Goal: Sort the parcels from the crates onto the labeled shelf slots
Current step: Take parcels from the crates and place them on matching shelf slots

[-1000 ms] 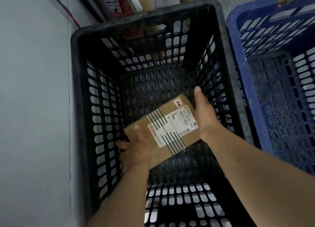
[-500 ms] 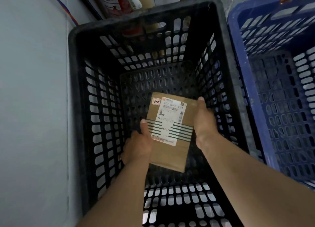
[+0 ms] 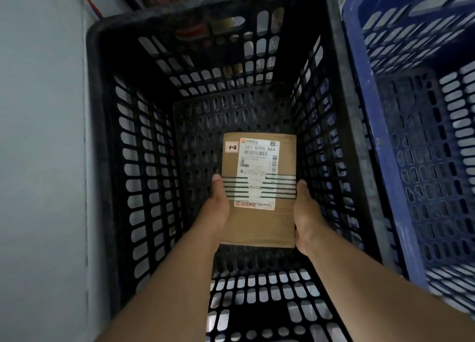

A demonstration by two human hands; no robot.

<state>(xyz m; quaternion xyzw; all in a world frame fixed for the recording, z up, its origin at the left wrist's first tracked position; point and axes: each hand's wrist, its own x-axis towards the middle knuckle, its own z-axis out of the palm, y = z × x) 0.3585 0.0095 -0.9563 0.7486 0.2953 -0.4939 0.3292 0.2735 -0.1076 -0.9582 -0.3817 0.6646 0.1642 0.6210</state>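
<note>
A flat brown cardboard parcel [image 3: 258,223] with a white shipping label and a small "1-2" sticker is held inside the black slotted crate [image 3: 102,161]. My left hand [image 3: 214,208] grips its left edge, thumb on top. My right hand [image 3: 307,213] grips its right edge, thumb on top as well. The parcel faces me squarely, label upright, above the crate's bottom. No other parcel shows in the black crate.
A blue slotted crate [image 3: 380,146] stands right of the black one, touching it; what shows of its inside holds nothing. A pale wall [image 3: 41,161] runs along the left. Cardboard tubes and red-printed items lean behind the black crate at the top.
The parcel has been turned from a slanted pose to square with its label upright, and it sits higher and nearer to me. Both hands have shifted down its side edges.
</note>
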